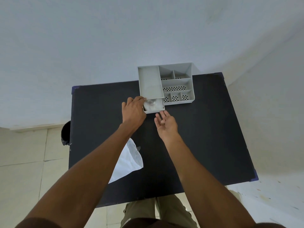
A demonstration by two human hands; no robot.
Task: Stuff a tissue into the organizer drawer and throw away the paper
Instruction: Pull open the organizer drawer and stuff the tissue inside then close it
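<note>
A grey organizer [176, 83] with several compartments stands at the far edge of the black table [205, 137]. Its small drawer [154, 111] is pulled out at the front left, and a white crumpled tissue [153, 105] lies inside it. My left hand [133, 111] rests at the drawer's left side with its fingertips on the tissue. Just in front of the drawer, my right hand [166, 125] is held palm up with fingers apart and nothing in it. A white sheet of paper [128, 162] lies flat on the table, partly hidden under my left forearm.
A dark bin [65, 133] stands on the tiled floor against the table's left side. A pale wall rises directly behind the table. My legs show below the near table edge.
</note>
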